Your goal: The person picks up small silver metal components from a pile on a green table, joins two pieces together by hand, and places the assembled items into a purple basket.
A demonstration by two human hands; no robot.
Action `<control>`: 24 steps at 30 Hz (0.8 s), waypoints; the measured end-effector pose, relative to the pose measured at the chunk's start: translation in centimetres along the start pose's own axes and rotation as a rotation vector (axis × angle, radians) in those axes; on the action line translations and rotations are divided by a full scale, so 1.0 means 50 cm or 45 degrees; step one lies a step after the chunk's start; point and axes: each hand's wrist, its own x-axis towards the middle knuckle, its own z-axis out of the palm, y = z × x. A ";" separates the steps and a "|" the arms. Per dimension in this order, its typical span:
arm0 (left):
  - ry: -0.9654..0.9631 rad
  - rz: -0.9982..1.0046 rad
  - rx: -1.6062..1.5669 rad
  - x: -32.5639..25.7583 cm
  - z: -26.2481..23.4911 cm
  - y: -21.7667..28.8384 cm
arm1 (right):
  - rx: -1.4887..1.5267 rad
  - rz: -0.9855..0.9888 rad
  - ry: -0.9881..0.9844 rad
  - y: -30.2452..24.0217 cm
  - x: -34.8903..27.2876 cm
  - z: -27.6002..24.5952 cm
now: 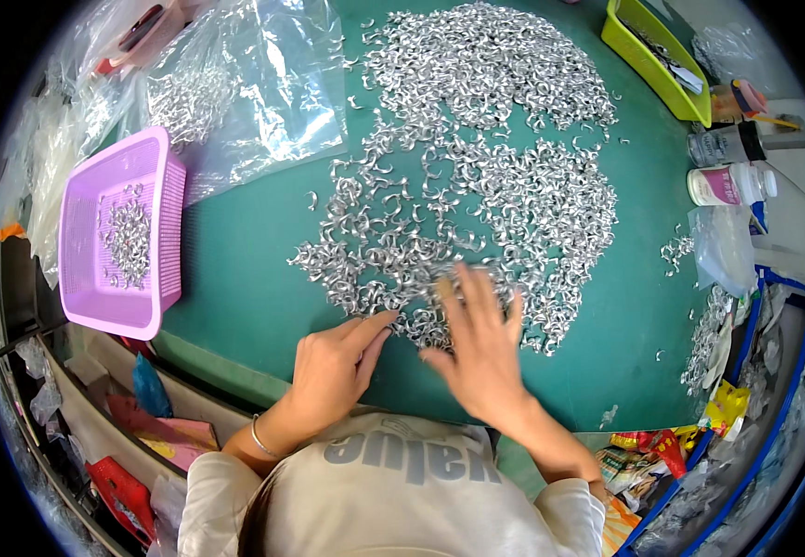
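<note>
A flat green table top [235, 306] fills most of the view. Spread across its middle lies a wide, loose heap of small curved silvery metal pieces [486, 167], reaching from the far edge down to the hands. At the upper left a sheet of clear crinkled plastic bag [263, 84] lies on the table, with more of the same metal bits showing through it. Left of the heap sits a pink rectangular plastic basket with mesh walls [156, 176], holding a thin scatter of the pieces (far fewer than on the table). At the upper right stands a lime-green plastic tray [649, 60], and just below it two small plastic bottles lying on their sides [732, 162].

The right hand [481, 348] lies flat and spread, fingers wide, pressing on the near edge of the heap; it is blurred and grips nothing that can be seen. The left hand [333, 367] rests just beside it, fingers together and extended, its tips touching the heap's edge, holding nothing visible.
</note>
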 end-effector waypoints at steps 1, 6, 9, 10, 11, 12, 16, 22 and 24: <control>0.004 -0.004 -0.005 0.000 0.000 0.002 | 0.075 -0.083 -0.029 -0.007 -0.001 0.006; 0.046 0.007 -0.102 -0.002 0.006 0.003 | 0.309 -0.381 0.210 0.050 -0.035 -0.008; 0.031 0.027 -0.235 -0.009 0.021 0.000 | 0.068 0.039 0.464 0.079 -0.019 -0.041; 0.028 0.036 -0.287 -0.010 0.025 0.000 | 0.006 0.100 0.433 0.086 -0.018 -0.040; -0.014 0.021 -0.274 -0.011 0.026 0.003 | -0.062 0.100 0.398 0.085 -0.025 -0.037; -0.054 0.006 -0.260 -0.012 0.024 0.008 | -0.130 0.097 0.362 0.081 -0.035 -0.034; -0.126 0.044 -0.251 -0.014 0.040 0.013 | 0.057 0.126 0.576 0.129 -0.053 -0.038; -0.128 0.106 -0.237 -0.014 0.051 0.030 | -0.137 0.100 0.709 0.132 0.077 -0.042; -0.119 0.101 -0.241 -0.009 0.048 0.033 | -0.156 0.111 0.693 0.130 0.078 -0.040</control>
